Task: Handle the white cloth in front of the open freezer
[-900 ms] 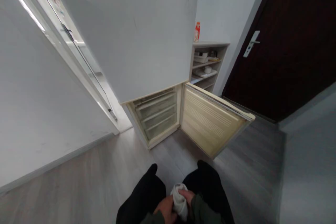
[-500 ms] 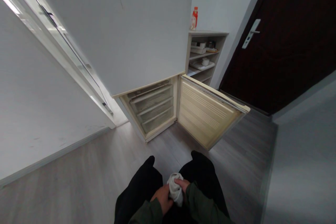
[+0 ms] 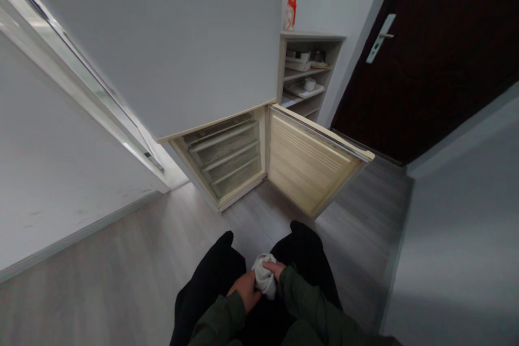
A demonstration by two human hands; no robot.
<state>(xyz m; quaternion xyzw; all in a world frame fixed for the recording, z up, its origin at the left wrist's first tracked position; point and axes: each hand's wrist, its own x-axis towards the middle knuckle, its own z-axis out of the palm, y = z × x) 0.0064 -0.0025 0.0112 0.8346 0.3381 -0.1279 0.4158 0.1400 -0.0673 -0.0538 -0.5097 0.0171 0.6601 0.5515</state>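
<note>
Two hands, the left hand (image 3: 244, 291) and the right hand (image 3: 274, 270), share one white cloth (image 3: 264, 280). One fridge with its lower door (image 3: 310, 167) open shows three freezer drawers (image 3: 227, 155). One orange bottle (image 3: 290, 10) stands on one shelf unit (image 3: 305, 67), beside one dark door (image 3: 438, 48).

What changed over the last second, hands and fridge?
Only the view shifted: fridge and shelf slid up and left in frame. Both hands, left hand and right hand, still grip the white cloth over the lap. The lower fridge door stays open, drawers unchanged.

Grey wood floor (image 3: 121, 259) — dark door (image 3: 438, 54), white walls (image 3: 48, 151).
</note>
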